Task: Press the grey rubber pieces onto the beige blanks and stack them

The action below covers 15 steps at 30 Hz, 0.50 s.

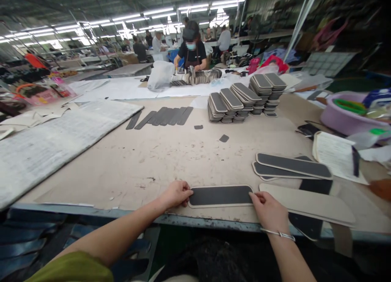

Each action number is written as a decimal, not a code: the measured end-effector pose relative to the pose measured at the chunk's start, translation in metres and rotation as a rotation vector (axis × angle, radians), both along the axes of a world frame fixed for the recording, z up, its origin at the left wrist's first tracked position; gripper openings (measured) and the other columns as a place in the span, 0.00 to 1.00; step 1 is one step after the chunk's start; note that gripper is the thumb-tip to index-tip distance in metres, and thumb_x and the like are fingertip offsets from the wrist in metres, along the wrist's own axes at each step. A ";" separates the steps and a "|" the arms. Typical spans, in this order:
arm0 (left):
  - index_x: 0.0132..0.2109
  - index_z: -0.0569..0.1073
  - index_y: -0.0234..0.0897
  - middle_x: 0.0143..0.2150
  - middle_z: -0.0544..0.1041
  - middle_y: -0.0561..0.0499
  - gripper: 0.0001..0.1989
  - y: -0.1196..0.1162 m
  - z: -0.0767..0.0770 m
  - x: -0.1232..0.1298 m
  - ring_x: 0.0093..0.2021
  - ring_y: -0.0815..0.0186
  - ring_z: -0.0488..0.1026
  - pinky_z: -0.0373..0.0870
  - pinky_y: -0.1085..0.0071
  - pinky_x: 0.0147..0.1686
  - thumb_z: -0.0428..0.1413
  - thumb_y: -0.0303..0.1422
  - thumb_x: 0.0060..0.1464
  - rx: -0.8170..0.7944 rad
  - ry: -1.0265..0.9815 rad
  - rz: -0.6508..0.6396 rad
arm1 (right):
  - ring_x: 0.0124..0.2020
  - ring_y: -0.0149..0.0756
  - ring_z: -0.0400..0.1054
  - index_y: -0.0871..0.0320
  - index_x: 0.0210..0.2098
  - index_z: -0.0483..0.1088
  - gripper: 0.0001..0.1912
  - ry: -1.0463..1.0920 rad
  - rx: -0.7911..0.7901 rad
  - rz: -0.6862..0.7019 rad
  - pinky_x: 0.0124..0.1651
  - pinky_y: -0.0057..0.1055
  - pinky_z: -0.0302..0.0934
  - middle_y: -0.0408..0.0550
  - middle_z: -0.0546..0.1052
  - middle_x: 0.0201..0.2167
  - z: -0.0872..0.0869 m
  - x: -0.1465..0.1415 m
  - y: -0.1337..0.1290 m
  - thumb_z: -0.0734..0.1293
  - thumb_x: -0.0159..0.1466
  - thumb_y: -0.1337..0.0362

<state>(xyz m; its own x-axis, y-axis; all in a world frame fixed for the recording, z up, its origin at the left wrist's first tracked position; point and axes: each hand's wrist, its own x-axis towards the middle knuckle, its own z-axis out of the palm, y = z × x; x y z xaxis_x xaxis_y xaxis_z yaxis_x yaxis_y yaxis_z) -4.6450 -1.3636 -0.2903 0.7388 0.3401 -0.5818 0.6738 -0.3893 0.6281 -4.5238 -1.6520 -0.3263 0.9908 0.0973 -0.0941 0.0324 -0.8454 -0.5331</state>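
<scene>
A long dark panel with a beige border and rounded corners (220, 196) lies flat near the table's front edge. My left hand (177, 193) pinches its left end between thumb and fingers. At the opposite end, my right hand (269, 208), with a bracelet at the wrist, grips the corner the same way. Just right of that hand is a stack of plain beige panels (308, 202), partly over dark strips (307, 225). Behind it rest several more bordered panels (293, 166), overlapping at angles.
Stacks of bordered panels (241, 98) stand at the back right. Dark strips (166, 116) lie in a row behind. A white board (61, 139) covers the left side. A purple basin (331, 111) and notebook (336, 153) sit right. A masked person (191, 49) works across the table.
</scene>
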 end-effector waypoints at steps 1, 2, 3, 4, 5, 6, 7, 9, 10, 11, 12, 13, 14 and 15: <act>0.31 0.66 0.35 0.19 0.73 0.54 0.06 0.000 0.000 0.000 0.19 0.68 0.73 0.60 0.80 0.15 0.53 0.34 0.50 0.007 0.004 -0.005 | 0.29 0.36 0.69 0.53 0.29 0.70 0.14 -0.007 0.000 0.002 0.32 0.30 0.55 0.42 0.75 0.24 0.000 0.000 0.000 0.62 0.56 0.50; 0.31 0.66 0.35 0.19 0.73 0.53 0.06 0.000 0.000 0.001 0.19 0.67 0.73 0.61 0.80 0.15 0.53 0.34 0.50 0.013 0.009 -0.010 | 0.28 0.36 0.69 0.53 0.28 0.70 0.14 -0.013 -0.001 0.004 0.32 0.30 0.55 0.42 0.75 0.24 0.000 0.000 0.000 0.62 0.55 0.50; 0.31 0.67 0.35 0.18 0.73 0.53 0.06 0.000 0.000 0.001 0.19 0.67 0.73 0.61 0.80 0.15 0.53 0.33 0.50 0.018 0.013 -0.013 | 0.28 0.36 0.69 0.53 0.28 0.70 0.14 -0.016 -0.002 0.003 0.32 0.30 0.55 0.42 0.75 0.25 -0.001 0.000 0.000 0.62 0.55 0.50; 0.30 0.66 0.35 0.18 0.73 0.53 0.06 0.000 0.000 0.002 0.19 0.67 0.74 0.62 0.79 0.16 0.53 0.33 0.50 0.022 0.017 -0.016 | 0.28 0.35 0.69 0.53 0.28 0.70 0.14 -0.017 -0.002 0.000 0.32 0.30 0.55 0.42 0.76 0.25 -0.001 0.001 0.000 0.62 0.55 0.50; 0.30 0.66 0.35 0.17 0.73 0.54 0.05 0.000 0.000 0.002 0.19 0.66 0.74 0.63 0.79 0.16 0.53 0.33 0.50 0.025 0.021 -0.018 | 0.28 0.36 0.69 0.53 0.28 0.70 0.14 -0.015 0.001 -0.006 0.32 0.30 0.55 0.43 0.76 0.25 -0.002 0.001 0.000 0.62 0.55 0.50; 0.30 0.66 0.35 0.17 0.73 0.54 0.05 -0.001 0.001 0.003 0.19 0.66 0.73 0.64 0.78 0.16 0.53 0.32 0.50 0.027 0.023 -0.020 | 0.29 0.36 0.69 0.53 0.29 0.70 0.14 -0.013 0.006 -0.009 0.32 0.30 0.55 0.43 0.76 0.25 -0.002 0.000 0.000 0.62 0.55 0.50; 0.29 0.66 0.35 0.16 0.72 0.54 0.05 -0.001 0.002 0.003 0.19 0.66 0.73 0.64 0.78 0.16 0.53 0.32 0.50 0.029 0.024 -0.022 | 0.29 0.37 0.70 0.53 0.29 0.70 0.14 -0.007 0.012 -0.013 0.32 0.31 0.56 0.43 0.76 0.25 -0.002 0.000 0.000 0.62 0.55 0.50; 0.29 0.65 0.36 0.15 0.71 0.55 0.04 -0.002 0.003 0.004 0.18 0.67 0.72 0.64 0.78 0.16 0.52 0.31 0.49 0.031 0.025 -0.028 | 0.31 0.37 0.70 0.53 0.30 0.70 0.14 -0.002 0.030 -0.014 0.34 0.31 0.56 0.43 0.76 0.26 -0.002 -0.001 0.000 0.61 0.56 0.50; 0.28 0.65 0.36 0.15 0.71 0.55 0.04 -0.002 0.003 0.004 0.17 0.67 0.72 0.64 0.78 0.16 0.52 0.31 0.49 0.032 0.024 -0.032 | 0.31 0.38 0.70 0.53 0.30 0.70 0.14 0.000 0.043 -0.010 0.35 0.31 0.56 0.43 0.76 0.26 -0.001 -0.002 0.000 0.61 0.56 0.50; 0.28 0.64 0.36 0.14 0.71 0.56 0.04 -0.002 0.003 0.004 0.17 0.67 0.72 0.64 0.78 0.16 0.52 0.31 0.49 0.033 0.022 -0.036 | 0.32 0.38 0.70 0.54 0.30 0.70 0.15 -0.002 0.059 -0.005 0.35 0.31 0.57 0.43 0.76 0.26 -0.001 -0.002 0.000 0.61 0.56 0.50; 0.28 0.64 0.36 0.14 0.71 0.56 0.04 -0.002 0.003 0.004 0.17 0.68 0.71 0.64 0.78 0.16 0.52 0.31 0.49 0.034 0.020 -0.042 | 0.32 0.38 0.70 0.54 0.30 0.70 0.15 -0.006 0.075 0.000 0.35 0.31 0.57 0.44 0.76 0.26 0.000 -0.003 0.000 0.60 0.57 0.50; 0.28 0.64 0.36 0.14 0.71 0.56 0.04 -0.002 0.003 0.005 0.17 0.68 0.71 0.64 0.78 0.16 0.52 0.31 0.49 0.035 0.017 -0.047 | 0.32 0.38 0.70 0.54 0.30 0.70 0.15 -0.011 0.088 0.006 0.35 0.31 0.57 0.44 0.76 0.26 0.000 -0.004 0.000 0.60 0.57 0.50; 0.29 0.64 0.37 0.14 0.71 0.56 0.04 -0.001 0.002 0.005 0.17 0.67 0.72 0.64 0.78 0.16 0.52 0.31 0.49 0.035 0.015 -0.051 | 0.31 0.38 0.70 0.55 0.30 0.70 0.15 -0.016 0.097 0.010 0.35 0.31 0.57 0.44 0.76 0.26 0.000 -0.004 0.000 0.60 0.57 0.50; 0.29 0.64 0.37 0.14 0.71 0.56 0.05 -0.001 0.001 0.005 0.17 0.68 0.71 0.64 0.78 0.16 0.52 0.31 0.49 0.036 0.013 -0.054 | 0.31 0.37 0.70 0.54 0.30 0.70 0.15 -0.020 0.099 0.011 0.35 0.31 0.57 0.44 0.76 0.26 0.000 -0.004 0.001 0.60 0.58 0.51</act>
<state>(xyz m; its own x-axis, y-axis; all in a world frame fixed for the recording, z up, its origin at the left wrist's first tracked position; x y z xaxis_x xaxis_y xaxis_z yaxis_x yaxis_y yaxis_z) -4.6402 -1.3642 -0.2893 0.7493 0.3208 -0.5793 0.6590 -0.4474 0.6046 -4.5280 -1.6513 -0.3261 0.9912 0.1164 -0.0637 0.0532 -0.7882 -0.6131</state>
